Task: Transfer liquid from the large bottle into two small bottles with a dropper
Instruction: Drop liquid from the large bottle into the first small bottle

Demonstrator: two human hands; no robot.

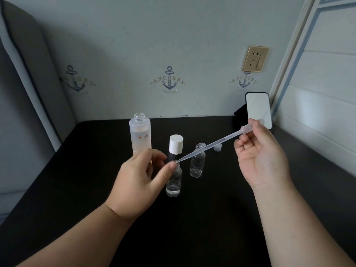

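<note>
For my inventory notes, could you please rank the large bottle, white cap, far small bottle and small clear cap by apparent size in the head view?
1. large bottle
2. far small bottle
3. white cap
4. small clear cap

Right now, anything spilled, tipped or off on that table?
Nothing stands out. No spill shows on the dark table. The large bottle and both small bottles stand upright, uncapped. The dropper tip sits at the near small bottle's mouth. A white cap stands behind.
</note>
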